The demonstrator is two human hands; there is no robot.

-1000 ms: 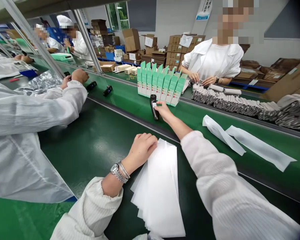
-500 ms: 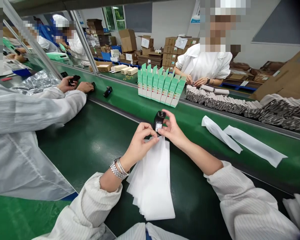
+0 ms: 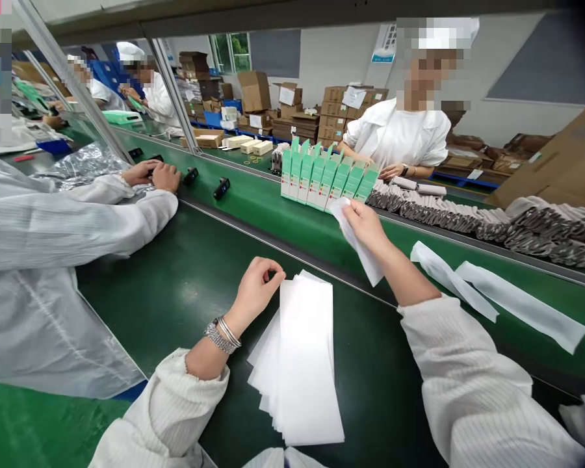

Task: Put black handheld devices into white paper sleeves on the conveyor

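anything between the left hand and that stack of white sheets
Nothing visible does: the left hand rests close beside the stack of white sheets, with only the dark green conveyor belt beneath them.

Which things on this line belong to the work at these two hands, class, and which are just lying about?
In use:
right hand pinching a white sheet
left hand beside a stack of white sheets

Lying about:
green-and-white boxes
white strips
cardboard boxes
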